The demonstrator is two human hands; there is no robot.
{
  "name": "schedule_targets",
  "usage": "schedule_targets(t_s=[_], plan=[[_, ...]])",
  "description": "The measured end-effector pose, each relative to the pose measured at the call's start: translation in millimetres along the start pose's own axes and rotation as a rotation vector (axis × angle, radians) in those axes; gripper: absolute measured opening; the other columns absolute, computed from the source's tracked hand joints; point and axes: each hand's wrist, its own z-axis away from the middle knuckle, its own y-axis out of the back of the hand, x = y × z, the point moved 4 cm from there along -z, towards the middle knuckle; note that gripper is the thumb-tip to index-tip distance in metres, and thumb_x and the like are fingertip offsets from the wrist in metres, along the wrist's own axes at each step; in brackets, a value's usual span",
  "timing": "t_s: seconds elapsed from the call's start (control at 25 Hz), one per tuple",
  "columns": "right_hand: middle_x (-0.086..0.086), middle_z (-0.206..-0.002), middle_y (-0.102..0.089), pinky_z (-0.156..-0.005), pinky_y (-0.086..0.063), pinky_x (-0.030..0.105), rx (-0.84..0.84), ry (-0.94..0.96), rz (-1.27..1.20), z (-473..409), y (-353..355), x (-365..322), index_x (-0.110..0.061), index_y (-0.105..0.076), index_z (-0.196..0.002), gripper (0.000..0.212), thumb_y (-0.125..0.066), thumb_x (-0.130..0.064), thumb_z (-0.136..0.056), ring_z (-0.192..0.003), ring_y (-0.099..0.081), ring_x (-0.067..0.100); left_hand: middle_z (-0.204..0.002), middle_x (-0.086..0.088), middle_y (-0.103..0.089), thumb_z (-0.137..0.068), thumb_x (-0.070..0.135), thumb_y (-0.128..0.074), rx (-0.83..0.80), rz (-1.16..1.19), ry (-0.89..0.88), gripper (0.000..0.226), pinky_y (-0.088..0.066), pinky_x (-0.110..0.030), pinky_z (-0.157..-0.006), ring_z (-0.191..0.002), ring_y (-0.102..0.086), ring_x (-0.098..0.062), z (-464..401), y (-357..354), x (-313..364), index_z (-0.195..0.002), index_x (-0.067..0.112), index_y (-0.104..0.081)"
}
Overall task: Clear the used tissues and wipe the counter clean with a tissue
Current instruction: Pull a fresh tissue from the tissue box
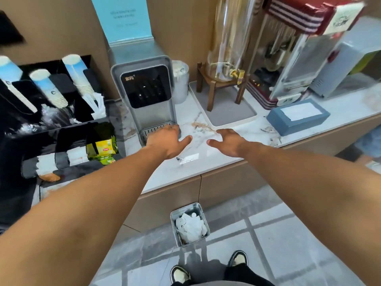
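Observation:
Both my hands hover over the white marble counter (206, 162), palms down, empty, fingers apart. My left hand (167, 141) is by the drip tray of the water dispenser (144, 96). My right hand (226, 141) is just in front of the grey tray's corner. A brownish stain (199, 125) marks the counter between them, farther back. A blue tissue box (298, 117) lies on the counter to the right. On the floor below the counter stands a small metal bin (189, 223) holding crumpled white tissues (190, 226).
A glass drink dispenser on a wooden stand (222, 79) sits on a grey tray (226, 108). A black organiser with paper cups (51, 89) and tea packets (102, 148) fills the left. A red striped popcorn machine (288, 58) stands at the right back. My shoes (208, 267) are near the bin.

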Motion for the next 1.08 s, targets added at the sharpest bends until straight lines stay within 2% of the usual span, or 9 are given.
schedule_targets(t_s=[0.28, 0.4, 0.64, 0.84, 1.08], plan=[[0.006, -0.162, -0.017, -0.117, -0.020, 0.056, 0.077, -0.032, -0.027, 3.2, 68.3, 100.5, -0.027, -0.024, -0.151, 0.080, -0.038, -0.072, -0.087, -0.148, -0.017, 0.030, -0.138, -0.012, -0.051, -0.087, 0.075, -0.026, -0.025, -0.049, -0.042, 0.079, -0.044, -0.050, -0.094, -0.123, -0.051, -0.034, -37.9, -2.7, 118.8, -0.141, 0.020, -0.040], [0.007, -0.161, -0.018, -0.116, -0.023, 0.056, 0.089, -0.071, -0.054, 6.7, 96.7, 156.7, -0.028, -0.025, -0.151, 0.079, -0.039, -0.073, -0.087, -0.145, -0.023, 0.031, -0.141, -0.011, -0.050, -0.087, 0.076, -0.026, -0.014, -0.034, -0.054, 0.078, -0.044, -0.049, -0.095, -0.125, -0.050, -0.034, -60.7, -3.9, 183.2, -0.141, 0.021, -0.038], [0.011, -0.156, -0.026, -0.115, -0.026, 0.054, 0.141, -0.110, -0.125, 7.5, 137.4, 252.6, -0.019, -0.028, -0.150, 0.078, -0.043, -0.066, -0.090, -0.141, -0.029, 0.033, -0.138, -0.012, -0.053, -0.092, 0.069, -0.029, -0.016, -0.034, -0.136, 0.071, -0.045, -0.049, -0.096, -0.122, -0.051, -0.034, -101.3, -12.4, 303.5, -0.139, 0.018, -0.042], [0.012, -0.152, -0.033, -0.112, -0.032, 0.050, 0.231, -0.121, -0.179, -3.9, 158.5, 310.0, -0.015, -0.032, -0.147, 0.065, -0.048, -0.051, -0.095, -0.135, -0.038, 0.033, -0.137, -0.012, -0.054, -0.093, 0.065, -0.032, -0.048, -0.047, -0.215, 0.068, -0.046, -0.048, -0.095, -0.121, -0.053, -0.033, -137.5, -29.4, 362.2, -0.140, 0.017, -0.043], [0.013, -0.153, -0.031, -0.112, -0.034, 0.048, 0.214, -0.197, -0.185, -43.6, 170.4, 373.8, -0.014, -0.030, -0.149, 0.062, -0.049, -0.044, -0.098, -0.135, -0.040, 0.033, -0.131, -0.012, -0.056, -0.094, 0.060, -0.036, -0.090, -0.032, -0.301, 0.061, -0.047, -0.048, -0.093, -0.117, -0.054, -0.033, -206.9, -50.3, 414.3, -0.135, 0.016, -0.046]])
